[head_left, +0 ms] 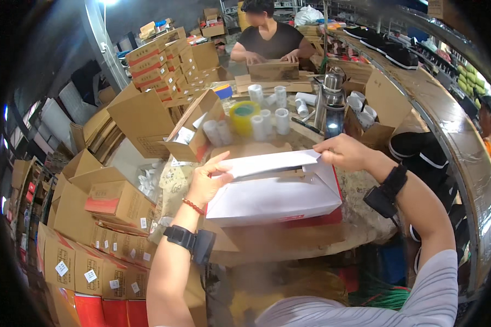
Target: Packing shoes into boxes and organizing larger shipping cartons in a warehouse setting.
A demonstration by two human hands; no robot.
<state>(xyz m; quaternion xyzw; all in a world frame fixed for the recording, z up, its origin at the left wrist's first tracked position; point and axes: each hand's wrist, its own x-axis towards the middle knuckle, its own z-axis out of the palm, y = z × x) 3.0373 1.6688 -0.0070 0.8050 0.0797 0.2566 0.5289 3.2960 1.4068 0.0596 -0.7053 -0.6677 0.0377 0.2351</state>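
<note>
In front of me on the table lies a white carton (273, 199) with red showing at its right side and lower edge. A dark gap shows below its raised white flap (273, 162). My left hand (208, 180) is at the flap's left end, thumb and fingers closed on its edge. At the right end, my right hand (345, 152) pinches the flap's corner. Just beyond the carton stand several white paper rolls (282, 121) and a roll of yellow-green tape (244, 117). What lies inside the carton is mostly hidden.
Brown cartons (120, 201) are stacked on my left, more (153, 65) behind them. An open carton (191, 131) with white pieces sits left of the tape. A metal kettle (333, 82) stands beyond my right hand. Across the table, a person (273, 41) handles a brown box (274, 71).
</note>
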